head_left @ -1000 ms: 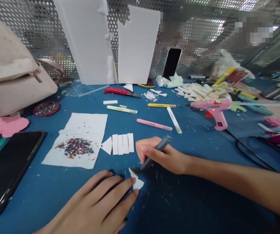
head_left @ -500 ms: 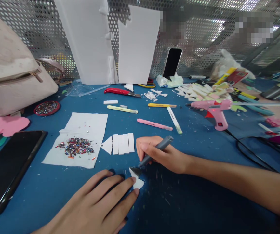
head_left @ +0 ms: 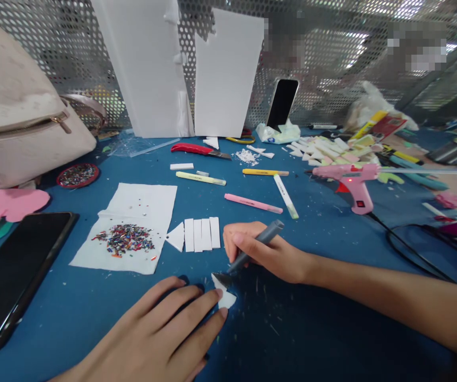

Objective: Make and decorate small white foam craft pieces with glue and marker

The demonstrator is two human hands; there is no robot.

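My right hand (head_left: 260, 249) is closed around a grey-handled craft knife (head_left: 255, 246). The knife's dark blade points down to the left and rests against a small white piece of card or foam (head_left: 226, 301) lying on the blue table. My left hand (head_left: 164, 329) lies flat with fingers stretched, two fingertips at the white piece's left and lower edges. Just beyond the hands, several white strips (head_left: 202, 235) sit side by side, with a white triangle (head_left: 176, 237) at their left end.
Left are a white sheet (head_left: 144, 196) with beads (head_left: 127, 239), a phone (head_left: 17, 281) and a backpack (head_left: 17, 106). Farther back lie highlighters (head_left: 252, 203) and a red utility knife (head_left: 192, 149). A pink glue gun (head_left: 355, 180) with a black cable lies right; white boards (head_left: 228, 74) stand behind.
The whole view has shifted very slightly. Both hands, the knife and the white piece hold practically the same positions.
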